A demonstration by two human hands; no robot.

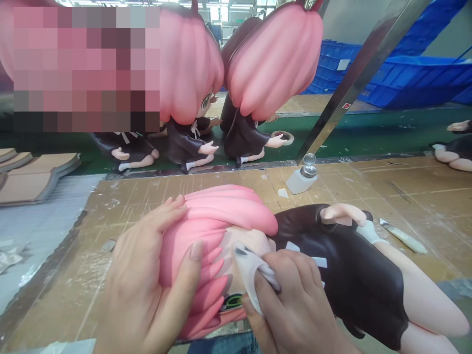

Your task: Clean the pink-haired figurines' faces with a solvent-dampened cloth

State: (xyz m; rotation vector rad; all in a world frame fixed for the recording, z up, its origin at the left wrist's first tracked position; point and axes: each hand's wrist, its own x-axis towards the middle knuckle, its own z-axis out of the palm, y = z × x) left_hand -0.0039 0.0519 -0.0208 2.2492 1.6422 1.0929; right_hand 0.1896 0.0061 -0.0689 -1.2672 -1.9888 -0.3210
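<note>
1. head view: a large doll (295,255) with pink hair and a dark dress lies on its side along the near edge of the desk (405,182), head toward the left, legs running off toward the near right corner.
2. the left hand (147,285) lies flat and open over the pink hair, fingers spread, steadying the head without closing around anything.
3. the right hand (295,305) pinches a small white cloth (250,270) and presses it against the doll's pale face, just below the fringe.
4. handling, as a judgement: the doll looks like smooth moulded vinyl or resin, stiff and rather slippery, bulky but probably hollow and not very heavy. the hair tips and thin arm look fragile; the broad dome of the head and the torso seem the safer holds.
5. near the far edge of the desk stands a white pump bottle (302,178); a pale scraper-like tool (401,237) lies toward the right edge.
6. beyond the desk stand more finished dolls (265,88), with blue crates (416,78) behind.
7. no brand, label or writing can be read; a small red mark on the metal post (354,73) is too small to tell.
</note>
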